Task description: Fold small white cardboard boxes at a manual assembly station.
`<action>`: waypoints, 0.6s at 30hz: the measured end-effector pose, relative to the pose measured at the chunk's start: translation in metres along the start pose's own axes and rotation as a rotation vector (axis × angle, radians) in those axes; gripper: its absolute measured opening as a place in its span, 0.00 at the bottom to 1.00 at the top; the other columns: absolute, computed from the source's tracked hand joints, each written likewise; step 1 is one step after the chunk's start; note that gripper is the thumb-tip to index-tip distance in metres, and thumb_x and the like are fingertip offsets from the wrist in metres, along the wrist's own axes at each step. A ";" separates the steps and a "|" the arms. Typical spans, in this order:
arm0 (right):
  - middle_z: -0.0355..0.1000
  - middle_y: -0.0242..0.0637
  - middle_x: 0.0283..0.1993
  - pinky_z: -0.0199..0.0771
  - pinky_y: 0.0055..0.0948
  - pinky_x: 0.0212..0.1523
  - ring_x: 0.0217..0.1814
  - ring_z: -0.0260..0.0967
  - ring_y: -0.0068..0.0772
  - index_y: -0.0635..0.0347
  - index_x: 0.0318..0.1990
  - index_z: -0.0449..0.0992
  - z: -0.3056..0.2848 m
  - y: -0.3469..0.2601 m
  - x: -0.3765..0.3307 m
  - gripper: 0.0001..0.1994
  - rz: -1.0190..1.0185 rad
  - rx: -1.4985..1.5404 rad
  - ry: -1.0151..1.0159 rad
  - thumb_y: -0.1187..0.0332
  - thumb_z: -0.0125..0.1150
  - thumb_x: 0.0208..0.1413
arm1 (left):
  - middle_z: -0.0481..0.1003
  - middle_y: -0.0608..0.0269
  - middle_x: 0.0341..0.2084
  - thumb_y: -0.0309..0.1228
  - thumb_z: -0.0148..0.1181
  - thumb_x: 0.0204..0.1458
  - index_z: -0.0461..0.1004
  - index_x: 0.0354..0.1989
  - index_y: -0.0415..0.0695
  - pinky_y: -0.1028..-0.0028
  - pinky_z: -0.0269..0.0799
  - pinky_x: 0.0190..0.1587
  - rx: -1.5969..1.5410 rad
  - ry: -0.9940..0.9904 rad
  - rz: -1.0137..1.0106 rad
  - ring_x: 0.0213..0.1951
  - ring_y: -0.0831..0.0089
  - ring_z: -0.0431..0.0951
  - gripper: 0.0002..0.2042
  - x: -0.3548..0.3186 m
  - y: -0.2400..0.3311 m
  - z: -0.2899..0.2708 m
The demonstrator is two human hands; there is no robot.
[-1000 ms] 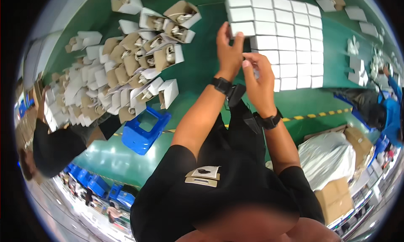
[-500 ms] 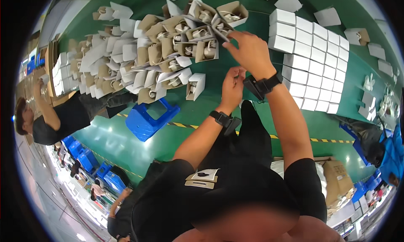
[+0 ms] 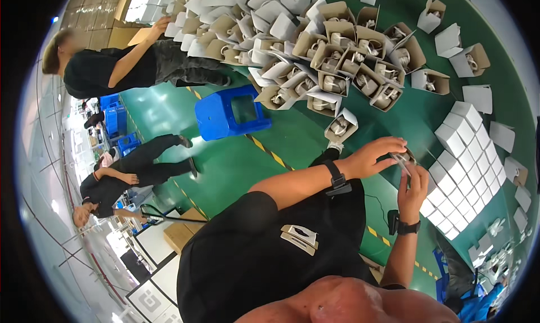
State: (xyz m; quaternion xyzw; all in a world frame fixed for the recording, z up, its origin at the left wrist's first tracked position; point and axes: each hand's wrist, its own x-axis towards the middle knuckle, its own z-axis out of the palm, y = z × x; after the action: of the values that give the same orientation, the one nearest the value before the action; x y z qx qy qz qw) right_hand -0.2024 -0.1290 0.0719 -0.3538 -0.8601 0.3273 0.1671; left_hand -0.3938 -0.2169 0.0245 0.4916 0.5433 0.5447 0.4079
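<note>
A small box [image 3: 404,157], white outside with brown inside, is held between my two hands over the green table, its far side turned partly away. My left hand [image 3: 368,159] grips its left side with thumb and fingers. From below, my right hand [image 3: 414,191] has its fingers closed on the near right side. What lies inside this box is too small to make out. Just left of my left hand stands an open box [image 3: 344,126] with a white corded item in it. Beyond it crowd several more open boxes [image 3: 332,82] holding similar white items.
Closed white boxes [image 3: 467,171] stand in neat rows to the right of my hands. Scattered open boxes [image 3: 430,81] lie farther back. A blue stool [image 3: 216,118] stands on the green floor at left. A co-worker [image 3: 107,70] stands by the table's left end; another person [image 3: 124,174] is behind.
My view has swung, shifting the table in the picture. My right hand has left the open boxes. Both hands are now together on a small box, near the closed rows.
</note>
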 end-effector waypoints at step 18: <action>0.71 0.46 0.55 0.73 0.41 0.57 0.59 0.70 0.51 0.58 0.56 0.78 -0.002 0.016 0.003 0.24 0.017 0.157 0.000 0.82 0.69 0.48 | 0.73 0.50 0.58 0.23 0.67 0.52 0.81 0.53 0.47 0.56 0.72 0.62 0.337 -0.010 0.257 0.60 0.51 0.74 0.18 0.012 -0.020 0.010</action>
State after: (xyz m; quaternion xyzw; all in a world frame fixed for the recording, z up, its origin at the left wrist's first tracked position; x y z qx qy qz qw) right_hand -0.1960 -0.1174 0.0627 -0.3471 -0.8287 0.3952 0.1916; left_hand -0.3877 -0.2019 0.0052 0.6208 0.5577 0.4913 0.2495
